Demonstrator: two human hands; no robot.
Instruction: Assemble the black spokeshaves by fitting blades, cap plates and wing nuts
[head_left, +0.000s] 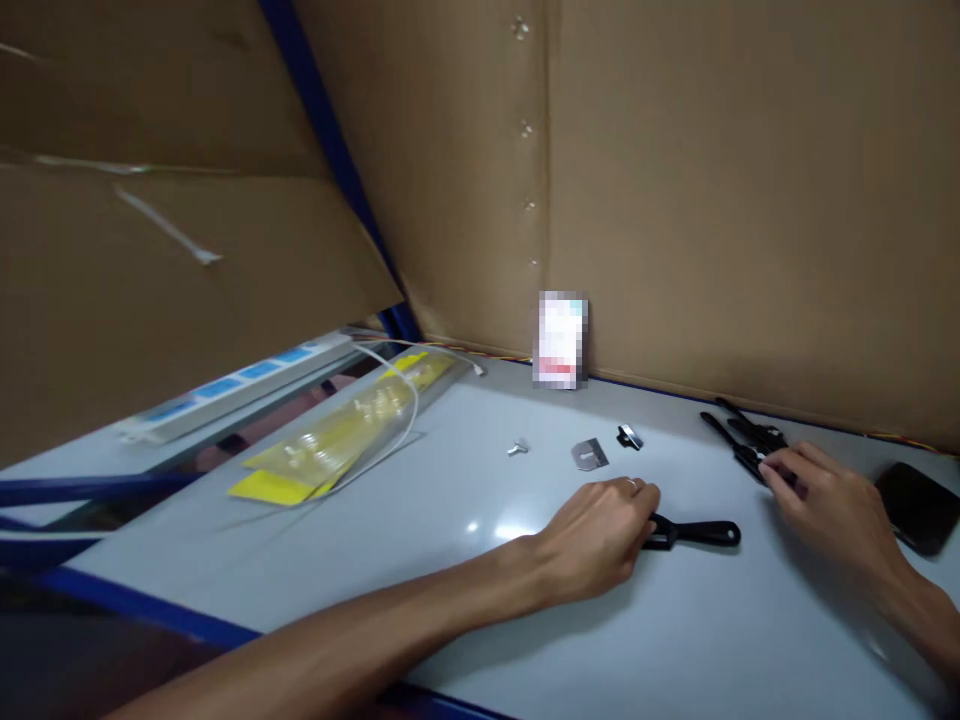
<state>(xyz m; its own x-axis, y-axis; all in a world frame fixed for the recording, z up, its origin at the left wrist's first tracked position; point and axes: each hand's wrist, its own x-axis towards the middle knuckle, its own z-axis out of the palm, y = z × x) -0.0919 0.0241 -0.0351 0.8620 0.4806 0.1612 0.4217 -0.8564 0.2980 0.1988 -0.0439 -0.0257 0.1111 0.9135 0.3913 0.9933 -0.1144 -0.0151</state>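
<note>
Head view, items by size.

1. Cardboard walls (712,200): brown, enclosing the back and left of the bench.
2. Table (465,600): pale, glossy, blue-edged.
3. Power strip (225,390): white, far left, behind the table edge.
4. Yellow packet (337,440): clear plastic with yellow ends, lying flat at the left, a white cable looped over it.
5. Left hand (600,525): palm down, fingers curled over one end of the black handle (697,534), which lies flat at centre.
6. Right hand (825,500): fingertips bent onto the black parts (742,432) near the back wall; grip cannot be told.
7. Dark phone (919,505): flat, just right of the right hand.
8. Blurred card (561,340): upright against the wall.
9. Metal plate (589,454), clip (628,437), metal bit (517,448): loose beyond the left hand.
</note>
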